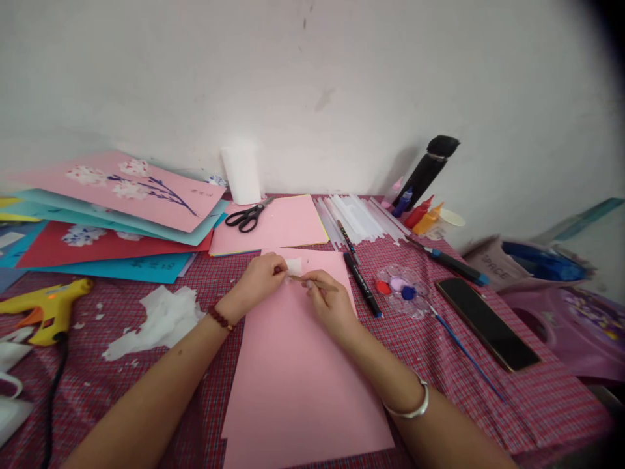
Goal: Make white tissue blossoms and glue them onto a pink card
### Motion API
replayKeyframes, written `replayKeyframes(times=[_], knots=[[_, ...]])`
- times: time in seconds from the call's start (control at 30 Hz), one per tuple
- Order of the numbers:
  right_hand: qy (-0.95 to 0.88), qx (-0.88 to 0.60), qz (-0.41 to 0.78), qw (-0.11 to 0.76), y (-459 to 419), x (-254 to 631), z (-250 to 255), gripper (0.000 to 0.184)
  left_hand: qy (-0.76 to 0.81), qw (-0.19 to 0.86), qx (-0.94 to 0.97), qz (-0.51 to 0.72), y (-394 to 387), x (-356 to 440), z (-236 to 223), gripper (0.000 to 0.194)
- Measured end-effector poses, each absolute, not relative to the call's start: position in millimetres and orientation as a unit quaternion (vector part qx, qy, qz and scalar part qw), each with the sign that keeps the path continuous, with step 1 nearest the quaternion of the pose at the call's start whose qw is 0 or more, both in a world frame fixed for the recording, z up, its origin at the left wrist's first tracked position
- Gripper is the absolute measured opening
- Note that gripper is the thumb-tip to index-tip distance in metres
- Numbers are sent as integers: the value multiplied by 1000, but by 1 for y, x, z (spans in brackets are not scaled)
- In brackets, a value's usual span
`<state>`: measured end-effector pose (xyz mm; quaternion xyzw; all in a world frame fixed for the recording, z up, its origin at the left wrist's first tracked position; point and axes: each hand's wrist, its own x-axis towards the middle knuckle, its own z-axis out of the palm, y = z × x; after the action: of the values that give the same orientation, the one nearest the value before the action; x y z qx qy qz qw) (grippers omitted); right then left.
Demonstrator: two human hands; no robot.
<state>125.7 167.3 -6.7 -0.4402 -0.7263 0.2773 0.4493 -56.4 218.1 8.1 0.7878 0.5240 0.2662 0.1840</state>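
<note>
My left hand (pixel 257 281) is closed in a pinch on a small piece of white tissue paper (pixel 294 265) near the far end of a pink sheet (pixel 297 378). In my right hand (pixel 332 309) is a thin brown stick (pixel 322 284), gripped between thumb and fingers. Its tip points left and meets the tissue at my left fingertips; the exact contact is too small to make out. Torn white tissue (pixel 163 319) lies left of my left wrist. A black marker (pixel 362 285) rests just right of the pink sheet.
Black scissors (pixel 249 217) lie on stacked paper behind my hands. At left are a yellow glue gun (pixel 49 311) and flower-decorated cards (pixel 131 189). To the right are a paint palette (pixel 401 291), a blue paintbrush (pixel 466 352), a phone (pixel 488 322) and glue sticks (pixel 359 218).
</note>
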Motion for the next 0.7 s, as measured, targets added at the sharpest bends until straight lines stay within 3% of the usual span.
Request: replayKeyframes(times=[0.17,0.47,0.6,0.7], knots=[[-786,-423,197,405,166,125,-5,22,553,144,758,314,219,-62,3,21],[-878,-413,60,234,159,122,0,26,568,95,784,231,218,-66,2,33],[-891,-404,65,196,156,120,0,23,567,76,796,199,215,-64,5,31],[-876,-407,119,229,155,122,1,20,564,58,803,184,211,-62,7,31]])
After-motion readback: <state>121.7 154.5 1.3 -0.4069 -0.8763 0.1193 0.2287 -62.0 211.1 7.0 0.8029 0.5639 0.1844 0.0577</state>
